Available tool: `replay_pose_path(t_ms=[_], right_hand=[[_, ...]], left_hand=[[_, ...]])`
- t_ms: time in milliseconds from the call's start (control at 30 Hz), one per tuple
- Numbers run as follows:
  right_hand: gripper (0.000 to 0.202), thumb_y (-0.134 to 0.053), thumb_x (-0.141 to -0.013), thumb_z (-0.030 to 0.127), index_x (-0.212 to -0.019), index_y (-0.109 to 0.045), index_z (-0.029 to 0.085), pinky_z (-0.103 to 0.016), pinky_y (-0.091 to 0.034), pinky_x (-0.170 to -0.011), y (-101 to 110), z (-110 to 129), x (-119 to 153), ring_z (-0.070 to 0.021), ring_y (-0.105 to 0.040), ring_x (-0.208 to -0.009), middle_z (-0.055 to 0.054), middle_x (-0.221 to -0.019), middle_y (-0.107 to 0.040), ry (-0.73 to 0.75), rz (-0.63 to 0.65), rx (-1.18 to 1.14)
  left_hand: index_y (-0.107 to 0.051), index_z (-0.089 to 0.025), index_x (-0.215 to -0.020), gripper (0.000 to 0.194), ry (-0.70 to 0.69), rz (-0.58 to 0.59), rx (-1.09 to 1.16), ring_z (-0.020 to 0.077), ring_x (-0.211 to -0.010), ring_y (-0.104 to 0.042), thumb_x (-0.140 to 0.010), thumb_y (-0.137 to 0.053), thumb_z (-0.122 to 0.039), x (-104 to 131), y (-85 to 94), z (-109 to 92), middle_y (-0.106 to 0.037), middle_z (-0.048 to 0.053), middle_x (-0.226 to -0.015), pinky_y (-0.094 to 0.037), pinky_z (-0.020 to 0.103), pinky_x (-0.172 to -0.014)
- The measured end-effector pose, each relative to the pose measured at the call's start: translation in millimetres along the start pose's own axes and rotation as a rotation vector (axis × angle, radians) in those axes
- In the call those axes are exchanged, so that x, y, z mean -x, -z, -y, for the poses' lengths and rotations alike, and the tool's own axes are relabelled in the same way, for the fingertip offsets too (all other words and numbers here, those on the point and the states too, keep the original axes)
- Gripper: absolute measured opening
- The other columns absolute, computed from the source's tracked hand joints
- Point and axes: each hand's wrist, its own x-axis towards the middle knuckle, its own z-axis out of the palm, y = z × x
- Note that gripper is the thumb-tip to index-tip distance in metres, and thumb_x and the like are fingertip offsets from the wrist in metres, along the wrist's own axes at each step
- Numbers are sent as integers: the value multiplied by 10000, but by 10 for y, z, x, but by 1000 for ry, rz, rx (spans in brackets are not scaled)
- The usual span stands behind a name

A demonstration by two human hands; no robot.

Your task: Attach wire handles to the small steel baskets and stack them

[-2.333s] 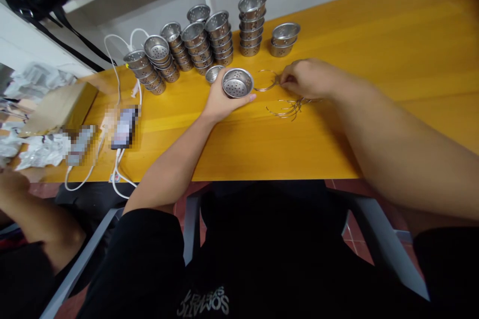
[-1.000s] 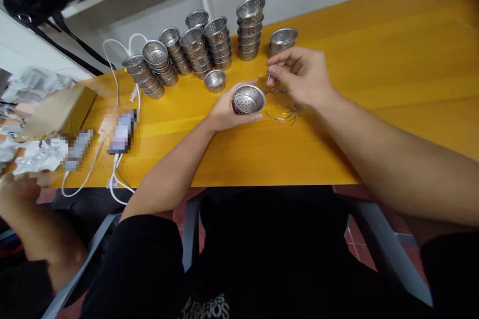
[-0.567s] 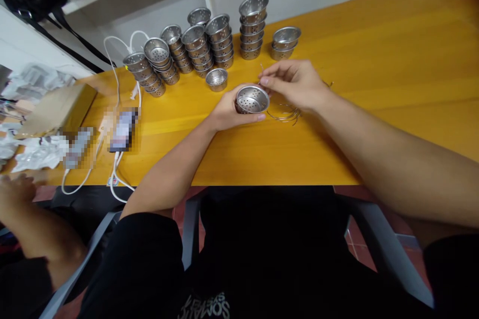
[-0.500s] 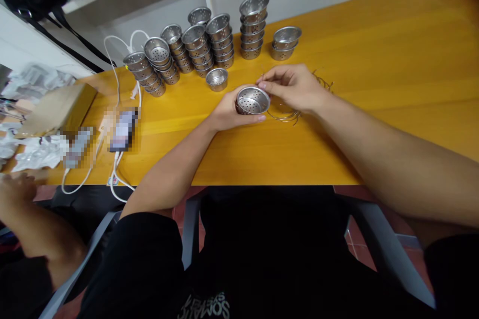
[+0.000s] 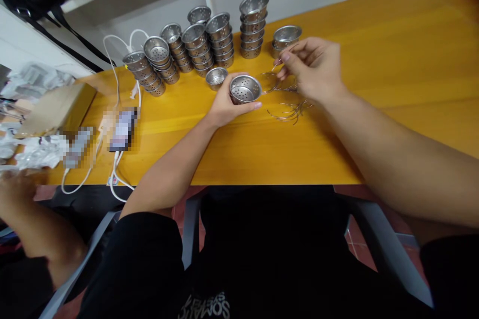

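Observation:
My left hand is wrapped round a perforated metal cup, its open top tilted toward me. To the right, my right hand is raised above the table, thumb and fingers pinching a thin curved wire. Beneath and beside that hand lies a loose pile of curved wires, partly covered by it. A single small metal cup stands just behind my left hand. Two nested cups sit behind my right hand, partly hidden by it.
Several stacks of perforated cups line the back of the table. At left are a phone with white cables, another device, a cardboard box and plastic bags. A co-worker's arm rests at the far left.
My right hand has moved away from the cup, up and to the right, with a wire in its fingers. My left hand and the cup have shifted slightly left and up.

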Motion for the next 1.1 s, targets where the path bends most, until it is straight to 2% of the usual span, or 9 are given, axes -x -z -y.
replay_pose_path(t_ms=[133, 233, 300, 367, 500, 600, 767, 1000, 1100], right_hand=[[714, -1133, -895, 958, -1092, -941, 299, -442, -677, -719, -49, 73, 41, -199, -739, -724, -72, -996, -909, 22, 49, 14], [689, -1096, -972, 953, -1193, -994, 309, -445, -611, -691, -105, 182, 115, -196, -641, -694, -45, -935, -885, 40, 102, 87], [544, -1080, -1073, 845, -1215, -1011, 324, -457, -591, -728, -144, 271, 176, -211, -629, -730, -39, -948, -896, 55, 140, 191], [382, -1080, -1119, 718, -1170, -1003, 347, -482, -602, -784, -186, 356, 236, -240, -651, -792, -39, -981, -911, 42, 178, 273], [387, -1115, -1060, 717, -1052, -928, 378, -500, -602, -762, -274, 440, 305, -268, -606, -767, -29, -861, -804, -30, 215, 363], [390, -1050, -1104, 714, -1020, -883, 372, -490, -552, -729, -321, 415, 305, -255, -553, -723, -17, -795, -713, -20, 191, 441], [334, -992, -1121, 634, -984, -852, 365, -510, -486, -725, -366, 399, 298, -262, -534, -710, -21, -794, -685, -35, 173, 502], [103, -942, -1082, 307, -1014, -876, 346, -517, -525, -794, -461, 417, 332, -249, -537, -710, -6, -791, -689, -47, 131, 554], [128, -926, -1032, 203, -1103, -892, 304, -497, -546, -784, -494, 374, 326, -243, -565, -691, 10, -770, -669, -34, 114, 543]], left_hand=[[-516, -306, -1812, 1212, 14, -2, 51, 450, -1723, -712, -921, -1079, -905, 6, -17, 41, -710, 165, -1685, -584, 714, -1504], [-552, -303, -1746, 1201, 16, -9, 57, 435, -1680, -744, -885, -1095, -940, -7, -19, 91, -737, 150, -1643, -573, 723, -1514], [-564, -301, -1720, 1201, 9, -6, 49, 425, -1661, -754, -867, -1098, -957, -14, -14, 110, -740, 144, -1632, -569, 719, -1518], [-567, -297, -1712, 1182, 0, -1, 35, 420, -1658, -752, -883, -1081, -965, -12, -11, 108, -736, 145, -1631, -570, 711, -1518], [-561, -290, -1717, 1173, -16, 14, -5, 409, -1639, -755, -903, -1058, -973, 4, -25, 70, -720, 151, -1641, -597, 687, -1497], [-525, -294, -1747, 1200, -29, 29, -30, 401, -1627, -756, -911, -1041, -983, 11, -41, 51, -701, 155, -1662, -616, 680, -1477], [-416, -318, -1851, 1235, -27, 62, -103, 410, -1688, -722, -976, -971, -991, 20, -64, -18, -663, 176, -1735, -605, 674, -1485], [-375, -290, -1875, 1250, 10, 44, -264, 430, -1722, -703, -1002, -983, -945, 39, -112, -249, -656, 203, -1776, -571, 654, -1515], [-371, -275, -1878, 1245, 26, 41, -318, 443, -1749, -681, -1014, -971, -942, 46, -129, -314, -654, 209, -1786, -540, 660, -1536]])
